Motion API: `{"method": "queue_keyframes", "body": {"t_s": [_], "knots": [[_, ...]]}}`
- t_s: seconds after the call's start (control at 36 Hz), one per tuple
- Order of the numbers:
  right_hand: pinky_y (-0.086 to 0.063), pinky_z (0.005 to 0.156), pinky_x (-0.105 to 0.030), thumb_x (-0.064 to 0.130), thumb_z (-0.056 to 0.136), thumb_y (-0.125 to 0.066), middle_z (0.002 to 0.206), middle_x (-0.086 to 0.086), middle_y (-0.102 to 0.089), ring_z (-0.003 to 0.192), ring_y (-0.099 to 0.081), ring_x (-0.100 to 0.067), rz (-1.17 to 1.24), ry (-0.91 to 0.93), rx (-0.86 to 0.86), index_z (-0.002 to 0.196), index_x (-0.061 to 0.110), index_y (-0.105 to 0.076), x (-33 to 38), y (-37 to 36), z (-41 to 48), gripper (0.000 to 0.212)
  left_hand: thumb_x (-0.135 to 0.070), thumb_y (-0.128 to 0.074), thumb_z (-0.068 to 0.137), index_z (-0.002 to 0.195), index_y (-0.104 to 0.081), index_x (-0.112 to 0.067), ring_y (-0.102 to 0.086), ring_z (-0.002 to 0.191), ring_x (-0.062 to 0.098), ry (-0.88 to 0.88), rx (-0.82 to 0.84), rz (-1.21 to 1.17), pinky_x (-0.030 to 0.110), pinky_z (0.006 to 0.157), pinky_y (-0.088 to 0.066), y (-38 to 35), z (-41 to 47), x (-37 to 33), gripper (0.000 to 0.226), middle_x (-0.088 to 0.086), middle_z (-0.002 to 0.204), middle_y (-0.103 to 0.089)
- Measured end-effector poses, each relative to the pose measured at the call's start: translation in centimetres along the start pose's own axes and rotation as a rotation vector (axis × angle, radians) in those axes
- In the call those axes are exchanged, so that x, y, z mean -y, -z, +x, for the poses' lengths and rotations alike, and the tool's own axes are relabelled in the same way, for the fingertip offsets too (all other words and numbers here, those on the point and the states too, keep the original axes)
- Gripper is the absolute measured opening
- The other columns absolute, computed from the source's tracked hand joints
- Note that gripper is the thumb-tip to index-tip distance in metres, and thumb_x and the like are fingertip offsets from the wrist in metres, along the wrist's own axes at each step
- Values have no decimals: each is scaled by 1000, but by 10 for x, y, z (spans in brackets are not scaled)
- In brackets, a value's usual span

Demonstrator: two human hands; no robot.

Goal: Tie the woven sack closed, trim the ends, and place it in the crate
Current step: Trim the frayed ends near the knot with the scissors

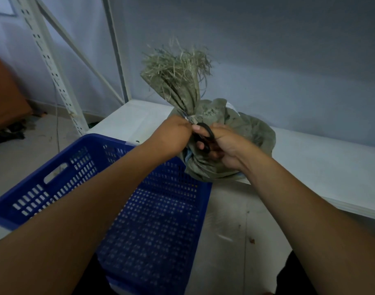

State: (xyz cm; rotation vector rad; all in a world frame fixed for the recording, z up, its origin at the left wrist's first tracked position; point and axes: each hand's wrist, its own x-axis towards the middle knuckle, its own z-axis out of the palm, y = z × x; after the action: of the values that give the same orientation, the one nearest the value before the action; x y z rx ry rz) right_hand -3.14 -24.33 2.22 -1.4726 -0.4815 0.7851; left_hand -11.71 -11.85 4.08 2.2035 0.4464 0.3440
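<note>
A grey-green woven sack (251,128) stands on a low white platform (322,165), its neck bunched and its frayed top (176,69) fanning upward. My left hand (173,135) grips the gathered neck just below the fray. My right hand (225,145) holds black scissors (205,135) by the handles, pressed close against the neck beside my left hand. The blades are hidden between the hands. An empty blue perforated crate (61,173) sits on the floor to the left, under my left forearm.
A white slotted metal rack upright (52,67) with diagonal braces stands at the back left. A brown object (5,99) and dark clutter lie on the floor at far left. Grey wall runs behind the platform. Tiled floor (231,226) shows between crate and platform.
</note>
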Motion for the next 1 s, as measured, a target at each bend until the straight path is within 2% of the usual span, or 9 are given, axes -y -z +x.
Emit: {"method": "queue_keyframes", "body": {"t_s": [0.11, 0.31, 0.53, 0.61, 0.67, 0.72, 0.81, 0.92, 1.0], "knots": [[-18, 34, -14, 31, 86, -77, 58, -4, -57, 47, -42, -12, 15, -10, -1, 82, 16, -62, -1, 0, 0, 21, -9, -43, 100, 56, -42, -16, -37, 53, 13, 17, 6, 12, 27, 50, -28, -2, -2, -2, 44, 2, 58, -42], [-17, 33, -17, 32, 90, -72, 59, -1, -53, 39, -27, -6, 123, 24, -38, 81, 18, -52, 18, 9, 7, 26, -19, -41, 99, 65, -43, -24, -48, 73, 20, -119, 181, 289, 31, 68, -38, -53, -35, -12, 35, -7, 63, -42], [-20, 37, -18, 32, 88, -76, 63, -1, -63, 45, -32, -8, 9, 46, -165, 84, 15, -62, 14, 19, 5, 22, -26, -41, 99, 83, -55, -10, -60, 85, 32, 32, 28, 319, 33, 71, -45, -55, -20, 13, 26, 13, 88, -62], [-24, 40, -19, 33, 86, -78, 66, -2, -68, 48, -37, -10, -32, 36, -213, 89, 14, -62, 9, 21, 5, 25, -68, -44, 81, 109, -57, -6, -62, 98, 32, 200, -34, 105, 40, 85, -53, -56, -5, 38, 69, 16, 110, -63], [-25, 41, -19, 33, 86, -78, 67, -3, -70, 49, -39, -10, -45, 34, -215, 92, 14, -61, 7, 20, 6, 27, -78, -44, 69, 125, -54, -6, -60, 106, 34, 298, -7, 44, 44, 89, -54, -59, 5, 54, 92, 19, 121, -60], [-26, 40, -19, 33, 86, -78, 68, -3, -71, 48, -40, -10, -61, 37, -197, 92, 15, -60, 7, 18, 6, 26, -57, -50, 84, 122, -55, -1, -61, 98, 31, 348, 44, 20, 34, 75, -53, -59, 4, 54, 67, 19, 115, -60], [-28, 39, -19, 33, 87, -77, 69, -2, -73, 47, -41, -8, -113, 47, -165, 90, 15, -61, 8, 12, 5, 24, -17, -38, 101, 94, -56, 1, -53, 79, 24, 281, -26, -6, 26, 60, -37, -57, 2, 44, 26, 17, 96, -54], [-30, 39, -19, 36, 86, -77, 67, 0, -73, 45, -43, -7, -201, 58, -179, 91, 14, -60, 4, 5, 4, 28, -19, -36, 99, 85, -46, -12, -50, 73, 26, 199, -140, -152, 42, 70, -49, -54, 3, 32, 19, 1, 73, -44], [-32, 42, -21, 37, 86, -77, 66, 0, -73, 46, -44, -8, -246, 43, -210, 88, 18, -55, 2, 3, 4, 29, -17, -35, 100, 90, -52, -2, -52, 66, 27, 152, -123, -230, 41, 56, -52, -47, 0, 24, 25, 9, 71, -46]]}}
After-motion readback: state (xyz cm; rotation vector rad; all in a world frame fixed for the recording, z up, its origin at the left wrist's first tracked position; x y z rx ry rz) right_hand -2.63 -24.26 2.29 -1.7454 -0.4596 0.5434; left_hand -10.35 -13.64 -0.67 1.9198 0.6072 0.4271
